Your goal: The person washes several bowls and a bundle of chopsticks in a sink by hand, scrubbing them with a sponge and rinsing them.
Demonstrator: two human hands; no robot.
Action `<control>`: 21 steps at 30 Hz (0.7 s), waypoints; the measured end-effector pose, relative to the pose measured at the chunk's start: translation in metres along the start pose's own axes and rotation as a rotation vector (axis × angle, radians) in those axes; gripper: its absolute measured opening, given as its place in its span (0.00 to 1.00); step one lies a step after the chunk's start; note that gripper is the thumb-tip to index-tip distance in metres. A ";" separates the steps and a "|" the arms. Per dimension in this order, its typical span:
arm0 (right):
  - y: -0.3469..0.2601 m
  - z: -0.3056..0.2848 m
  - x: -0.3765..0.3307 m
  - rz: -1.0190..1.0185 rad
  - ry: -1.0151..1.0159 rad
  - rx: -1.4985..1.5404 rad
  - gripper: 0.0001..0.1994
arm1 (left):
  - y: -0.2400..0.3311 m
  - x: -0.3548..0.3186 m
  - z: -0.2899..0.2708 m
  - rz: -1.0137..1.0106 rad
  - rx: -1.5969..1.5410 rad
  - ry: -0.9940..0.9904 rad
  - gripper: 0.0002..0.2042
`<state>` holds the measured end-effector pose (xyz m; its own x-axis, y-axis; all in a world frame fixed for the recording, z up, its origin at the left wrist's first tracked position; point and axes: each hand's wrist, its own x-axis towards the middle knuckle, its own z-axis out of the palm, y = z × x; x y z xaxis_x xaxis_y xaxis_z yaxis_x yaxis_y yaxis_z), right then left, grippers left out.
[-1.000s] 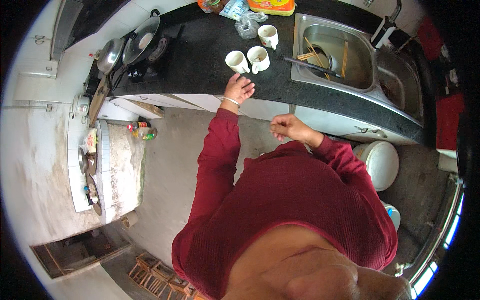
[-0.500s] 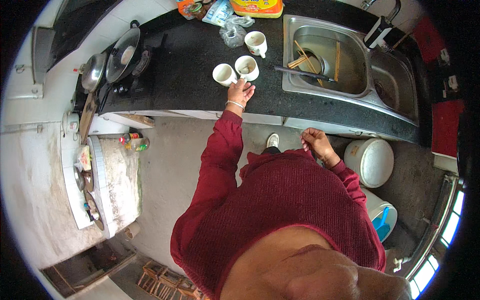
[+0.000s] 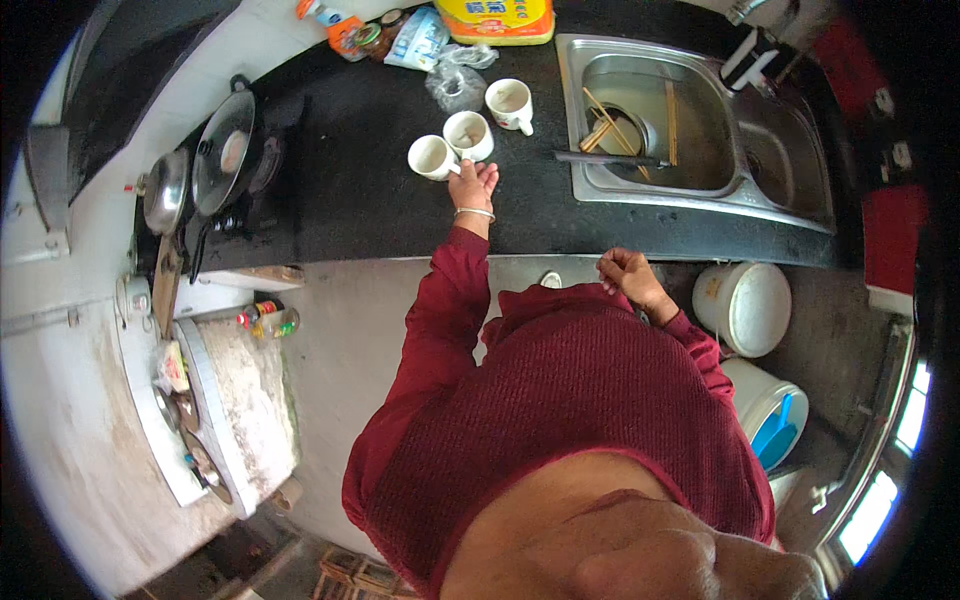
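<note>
Left hand [image 3: 474,186] advanced onto the middle cup [image 3: 467,134], fingers closed at its handle; right hand [image 3: 628,277] loosely curled, empty. Cup is best lifted level.

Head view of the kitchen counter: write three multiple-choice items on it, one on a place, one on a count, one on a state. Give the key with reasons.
1. Where is the left hand?
A. At the white cups on the black counter
B. In the sink
C. On the pan lid

2. How many white cups stand on the counter?
A. One
B. Three
C. Five

3. How is the right hand?
A. Gripping a cup
B. Holding chopsticks
C. Loosely curled, holding nothing, near the counter's front edge

Key:
1 A, its fingers reach the cups left of the sink.
2 B, two stand close together and a third is just to their right.
3 C, nothing shows in it, and it hangs below the counter edge, close to the red sweater.
</note>
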<state>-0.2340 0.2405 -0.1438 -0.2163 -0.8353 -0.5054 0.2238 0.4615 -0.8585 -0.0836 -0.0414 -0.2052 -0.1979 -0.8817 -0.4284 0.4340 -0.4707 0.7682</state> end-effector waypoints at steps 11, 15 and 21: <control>0.020 -0.006 -0.011 -0.048 0.139 0.073 0.08 | 0.019 0.066 0.015 -0.004 -0.048 -0.040 0.18; 0.026 -0.007 -0.014 -0.060 0.175 0.090 0.08 | 0.018 0.026 0.028 0.044 0.144 -0.015 0.31; 0.019 -0.006 -0.015 -0.012 0.176 0.031 0.08 | 0.003 -0.017 0.024 -0.049 0.118 -0.192 0.30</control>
<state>-0.2323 0.2636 -0.1528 -0.3813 -0.7746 -0.5046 0.2486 0.4398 -0.8630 -0.0996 -0.0290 -0.1844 -0.3848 -0.8428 -0.3763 0.3166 -0.5035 0.8039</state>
